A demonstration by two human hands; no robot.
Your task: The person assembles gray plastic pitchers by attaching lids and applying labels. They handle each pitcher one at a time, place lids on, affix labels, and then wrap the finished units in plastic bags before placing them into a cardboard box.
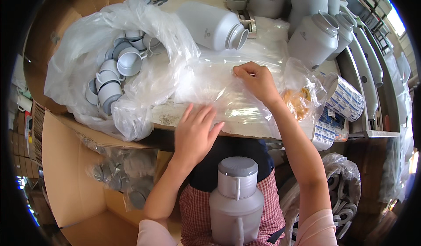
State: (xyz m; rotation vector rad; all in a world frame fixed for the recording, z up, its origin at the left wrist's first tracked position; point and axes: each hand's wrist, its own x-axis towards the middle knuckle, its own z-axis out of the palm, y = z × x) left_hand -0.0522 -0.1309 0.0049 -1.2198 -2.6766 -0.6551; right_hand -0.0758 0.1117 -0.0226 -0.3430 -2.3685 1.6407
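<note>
1. Some clear film (215,86) on the worktop (165,114); right grip (258,83) seems pinched on it, left grip (195,134) loose, nothing held.
2. Looks like film-handling; grey jug (237,206) upright at the lap (195,206).
3. Next pull probably wants both grips.

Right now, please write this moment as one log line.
left hand: open, near clear plastic; right hand: pinching clear plastic; grey jug: upright, below hands

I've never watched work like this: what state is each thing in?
Left hand: fingers open, spread
Right hand: thumb and fingers pinched together
Clear plastic film: wrinkled
Nearest grey jug: upright, lid on
Grey jug beside the cup bag: on its side, uncapped
Cup bag: open
Grey cups: jumbled
Lower cardboard box: open
</note>
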